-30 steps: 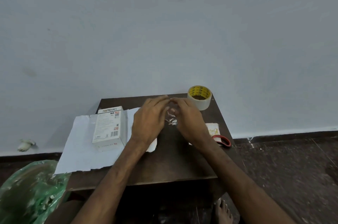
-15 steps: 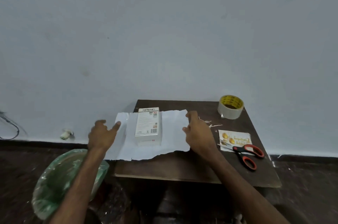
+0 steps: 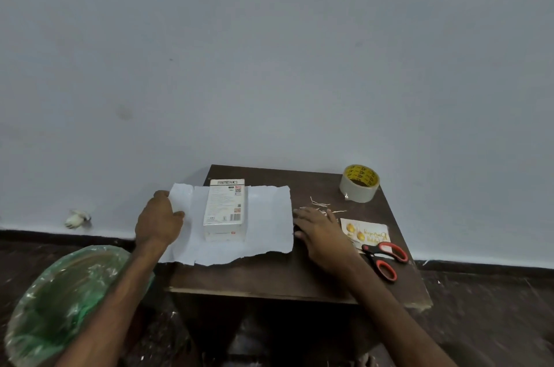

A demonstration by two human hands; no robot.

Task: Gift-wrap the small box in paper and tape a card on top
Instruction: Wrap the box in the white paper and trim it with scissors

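**Two hands at the ends of the paper**

The left hand (image 3: 159, 222) is at the left end of the white sheet of paper with torn edges (image 3: 263, 225). It pinches that end, with the thumb on top and the fingers curled round the edge. The right hand (image 3: 322, 234) lies flat on the dark brown wooden table (image 3: 269, 273), palm down. Its fingers are straight and a little spread. They point left, and the tips touch the right edge of the paper.

The small white cardboard box with print on it (image 3: 226, 210) lies flat on the middle of the paper, between the two hands. Its long side runs from the person toward the wall, and the end with the big name points at the wall. The paper's long side runs left to right.

The left end of the paper sticks out past the left edge of the table. The far end of the box pokes just past the far edge of the paper. A bare strip of table lies between the torn near edge and the near table edge.

A roll of tape with a yellow inside (image 3: 359, 183) stands at the far right corner. Thin paper scraps (image 3: 320, 206) lie just beyond the right hand. The white card with yellow balls (image 3: 367, 233) lies beside that hand, and red and black scissors (image 3: 386, 258) rest on its near corner. A bin with a green plastic bag (image 3: 60, 300) stands on the floor to the left.
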